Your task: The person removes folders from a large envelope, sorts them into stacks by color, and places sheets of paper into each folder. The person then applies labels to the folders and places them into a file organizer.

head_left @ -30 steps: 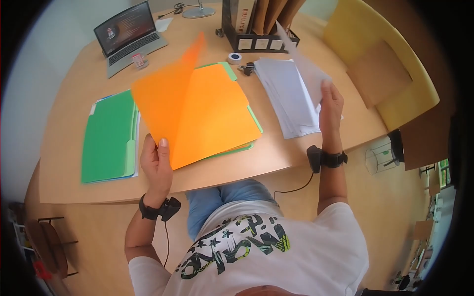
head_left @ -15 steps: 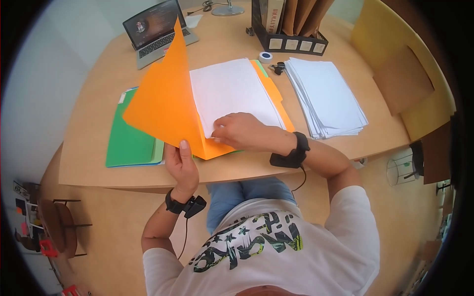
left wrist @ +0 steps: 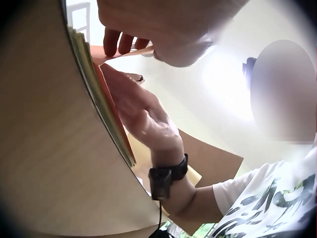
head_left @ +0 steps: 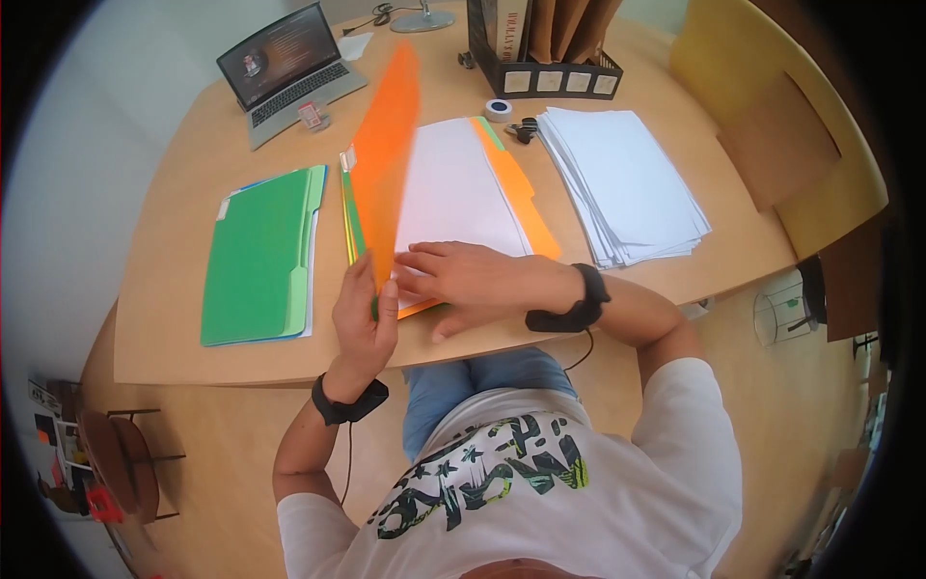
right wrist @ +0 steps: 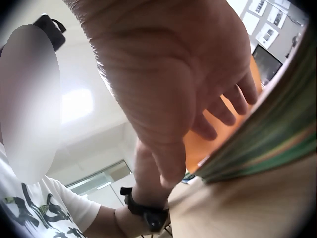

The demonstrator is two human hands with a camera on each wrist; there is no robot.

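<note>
Two hands are shown at the near side of a table (head_left: 159, 328), where an orange folder (head_left: 386, 159) lies open on a stack of green and yellow folders, its cover raised and tilted. The cover is pinched low down between the thumb and fingers of the left hand (head_left: 365, 326). The right hand (head_left: 473, 275) is held wide, its fingers stretched and slightly parted over the lower end of the white sheets (head_left: 453, 198) inside, near the fold; how firmly they press cannot be told. A green folder (head_left: 253, 256) lies to the left, a loose paper pile (head_left: 625, 183) to the right. Should the pinch slacken, the cover could be dropped across the right hand; should the fingers be dragged sideways, the sheets could be skewed or creased at the fold. The stack could be pulled over the table edge by a tug on the cover, and the uneven pile could be disturbed by a swing of the right forearm. Lettering is borne by a book spine (head_left: 508, 34) in the black organiser (head_left: 550, 82), but cannot be read with certainty; its four pale labels, the laptop (head_left: 285, 68) screen and the stylised shirt print (head_left: 482, 473) are likewise illegible.
</note>
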